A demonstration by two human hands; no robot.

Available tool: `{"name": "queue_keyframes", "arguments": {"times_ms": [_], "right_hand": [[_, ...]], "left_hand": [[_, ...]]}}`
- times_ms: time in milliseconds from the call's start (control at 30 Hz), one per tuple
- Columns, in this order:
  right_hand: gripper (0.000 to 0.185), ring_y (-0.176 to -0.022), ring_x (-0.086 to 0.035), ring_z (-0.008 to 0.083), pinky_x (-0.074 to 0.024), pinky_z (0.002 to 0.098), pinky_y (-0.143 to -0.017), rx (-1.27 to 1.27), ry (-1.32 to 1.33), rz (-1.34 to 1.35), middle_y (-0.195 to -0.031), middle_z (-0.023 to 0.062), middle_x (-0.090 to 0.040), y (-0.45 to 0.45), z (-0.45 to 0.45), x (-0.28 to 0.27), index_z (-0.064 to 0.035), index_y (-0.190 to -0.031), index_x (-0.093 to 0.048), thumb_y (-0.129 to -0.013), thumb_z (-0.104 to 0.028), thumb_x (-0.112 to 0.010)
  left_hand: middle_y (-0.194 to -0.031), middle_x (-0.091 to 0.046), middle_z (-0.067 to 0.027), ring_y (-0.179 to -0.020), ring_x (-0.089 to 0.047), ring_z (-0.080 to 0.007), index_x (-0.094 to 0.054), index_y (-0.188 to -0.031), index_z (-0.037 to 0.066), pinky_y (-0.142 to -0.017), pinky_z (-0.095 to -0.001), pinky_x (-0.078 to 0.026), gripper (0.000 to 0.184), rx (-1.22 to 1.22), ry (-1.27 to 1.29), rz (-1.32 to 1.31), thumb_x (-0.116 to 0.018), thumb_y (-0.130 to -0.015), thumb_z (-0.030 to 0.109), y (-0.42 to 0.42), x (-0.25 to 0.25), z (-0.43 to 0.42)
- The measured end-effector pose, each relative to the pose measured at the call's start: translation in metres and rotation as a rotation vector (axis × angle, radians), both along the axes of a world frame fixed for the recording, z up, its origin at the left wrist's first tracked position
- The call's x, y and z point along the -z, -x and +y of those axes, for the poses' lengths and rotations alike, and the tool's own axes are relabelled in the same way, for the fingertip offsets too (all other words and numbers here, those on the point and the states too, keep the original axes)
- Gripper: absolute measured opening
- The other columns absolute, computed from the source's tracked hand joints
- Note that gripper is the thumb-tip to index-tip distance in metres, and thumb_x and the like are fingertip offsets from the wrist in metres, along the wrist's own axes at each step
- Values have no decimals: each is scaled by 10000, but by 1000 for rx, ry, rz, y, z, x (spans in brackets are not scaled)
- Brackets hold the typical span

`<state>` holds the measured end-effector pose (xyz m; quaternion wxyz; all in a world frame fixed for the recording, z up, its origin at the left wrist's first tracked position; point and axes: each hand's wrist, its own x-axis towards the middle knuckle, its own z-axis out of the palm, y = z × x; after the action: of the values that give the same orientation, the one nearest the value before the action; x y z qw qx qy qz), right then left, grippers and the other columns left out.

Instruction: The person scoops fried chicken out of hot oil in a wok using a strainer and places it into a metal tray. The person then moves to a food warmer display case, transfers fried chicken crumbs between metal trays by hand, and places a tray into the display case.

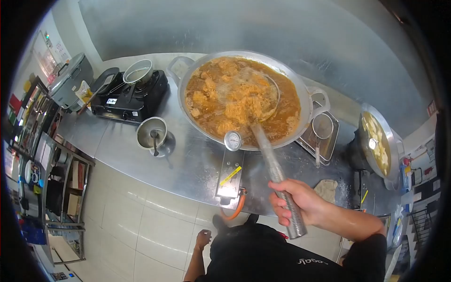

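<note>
My right hand is wrapped round the thick metal handle of a long strainer. The strainer's round head is down in a large wide pan of bubbling brown oil, among orange-brown fried pieces. A dial thermometer sits at the pan's near rim. My left hand hangs low beside my body, away from the counter, its fingers curled; whether they hold anything is too small to tell.
Left of the pan are a black portable stove with a small pot and a steel bowl with a spoon. On the right lie a tray with a small sieve, a cloth and a second pan holding pale pieces.
</note>
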<state>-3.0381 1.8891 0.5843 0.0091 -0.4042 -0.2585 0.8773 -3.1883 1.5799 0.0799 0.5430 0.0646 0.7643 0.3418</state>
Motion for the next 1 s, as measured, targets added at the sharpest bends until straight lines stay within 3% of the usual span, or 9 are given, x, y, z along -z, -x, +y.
{"name": "queue_keyframes", "arguments": {"times_ms": [133,567,700,800,833,867,900,1000], "right_hand": [[171,-485,-437,121,-430,328,-442,-1,139,155,-648,4,-428,-3,2,-9,-100,-958,-360,-948,-233,-468],[141,-450,-388,51,-352,242,-393,37,147,291,-616,-47,-400,-9,46,15,-118,-911,-360,-934,-175,-488],[119,-444,-382,47,-335,227,-372,63,222,374,-608,-52,-399,-20,63,19,-119,-904,-373,-927,-139,-488],[45,-398,-358,41,-334,216,-325,107,151,294,-606,-55,-397,-24,63,26,-96,-970,-484,-941,-124,-463],[49,-399,-360,41,-335,217,-325,103,149,317,-606,-53,-398,-29,65,30,-95,-975,-488,-938,-117,-464],[55,-399,-363,40,-336,218,-326,98,144,338,-607,-52,-399,-37,69,34,-93,-981,-492,-936,-110,-466],[62,-400,-365,40,-338,219,-326,89,134,358,-608,-51,-400,-43,71,34,-91,-987,-495,-933,-103,-467],[108,-399,-368,42,-335,224,-322,87,68,318,-607,-45,-396,-57,61,33,-93,-1034,-485,-929,-88,-464]], "left_hand": [[-806,-656,-144,-570,-613,-179,-573,-1101,-5,-492,-289,-499,361,-122,37,-80,-609,-843,246,-21,1,-5],[-805,-659,-106,-587,-610,-151,-571,-1089,33,-490,-266,-495,316,-237,102,-2,-587,-878,268,-24,-8,-20],[-800,-658,-108,-604,-613,-152,-578,-1079,24,-511,-270,-492,305,-94,112,92,-589,-880,255,-21,-11,-13],[-807,-672,-110,-641,-635,-157,-633,-1011,36,-572,-274,-508,253,-2,9,127,-597,-844,223,-24,-27,6],[-835,-672,-91,-729,-638,-137,-640,-1016,48,-641,-256,-503,224,381,-232,404,-574,-857,190,-19,-28,16],[-861,-668,-91,-765,-635,-138,-642,-1013,50,-664,-261,-499,214,432,-231,245,-562,-867,184,-19,-29,25],[-887,-663,-91,-800,-633,-139,-644,-1011,52,-687,-266,-495,205,478,-234,86,-551,-877,177,-24,-98,76],[-1104,-610,-68,-1023,-592,-185,-360,-1385,36,-865,-328,-469,544,423,-698,-377,-369,-993,413,-50,-216,191]]}}
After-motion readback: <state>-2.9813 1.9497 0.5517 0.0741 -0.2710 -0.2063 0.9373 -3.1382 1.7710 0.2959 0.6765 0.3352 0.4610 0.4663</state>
